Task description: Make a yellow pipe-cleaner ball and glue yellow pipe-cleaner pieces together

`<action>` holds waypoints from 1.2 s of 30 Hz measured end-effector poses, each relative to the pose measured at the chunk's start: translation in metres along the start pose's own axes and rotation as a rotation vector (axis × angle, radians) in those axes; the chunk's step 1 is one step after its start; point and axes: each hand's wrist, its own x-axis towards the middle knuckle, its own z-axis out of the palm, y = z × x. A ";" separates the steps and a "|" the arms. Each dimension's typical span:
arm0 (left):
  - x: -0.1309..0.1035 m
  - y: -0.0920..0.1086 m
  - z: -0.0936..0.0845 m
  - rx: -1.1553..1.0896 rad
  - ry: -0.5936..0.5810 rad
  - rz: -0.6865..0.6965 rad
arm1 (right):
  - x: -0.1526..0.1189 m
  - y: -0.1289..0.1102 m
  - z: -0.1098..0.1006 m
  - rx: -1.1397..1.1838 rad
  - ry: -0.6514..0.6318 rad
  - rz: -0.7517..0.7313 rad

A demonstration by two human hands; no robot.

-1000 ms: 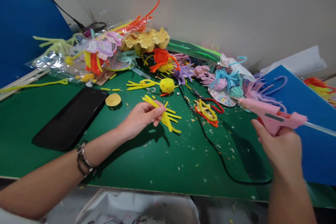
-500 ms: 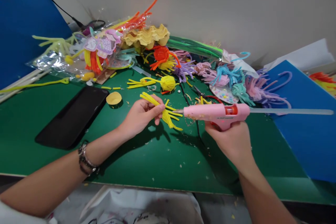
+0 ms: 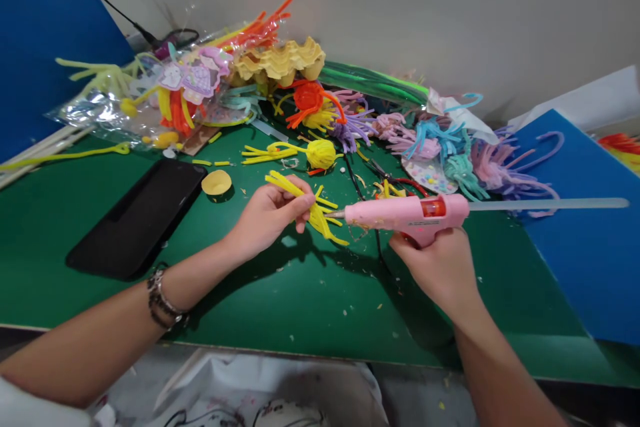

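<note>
My left hand pinches a bunch of yellow pipe cleaners, whose ends fan out to the right of my thumb. My right hand grips a pink glue gun by its handle, with a long translucent glue stick poking out of the back. The metal nozzle points left and reaches in among the yellow ends; whether it touches them I cannot tell. Behind my left hand lies a yellow pipe-cleaner ball with loose stems. A small yellow cup, cut from card or pulp, sits left of it.
A black phone lies left on the green table. Along the wall are a plastic bag of craft pieces, an egg carton, green pipe cleaners and pastel pipe-cleaner bundles. Red-handled scissors lie behind the glue gun.
The glue gun has moved slightly left, bringing its nozzle further in among the yellow pipe cleaners. My left hand keeps its pinch nearly in place. The view has shifted a little.
</note>
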 end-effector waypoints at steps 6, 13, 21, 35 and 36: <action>0.000 -0.002 0.000 -0.010 0.000 0.000 | -0.001 0.000 -0.001 -0.006 0.000 -0.034; 0.000 -0.001 0.000 -0.027 -0.014 0.005 | 0.000 -0.001 -0.001 -0.018 -0.035 -0.067; 0.001 -0.001 0.000 -0.074 0.015 -0.012 | -0.001 0.001 -0.003 -0.015 -0.079 -0.083; 0.002 -0.003 -0.003 -0.111 0.040 -0.003 | -0.003 0.005 -0.005 -0.056 -0.118 -0.066; 0.002 -0.003 -0.003 -0.117 0.039 -0.002 | -0.003 0.005 -0.005 -0.064 -0.113 -0.073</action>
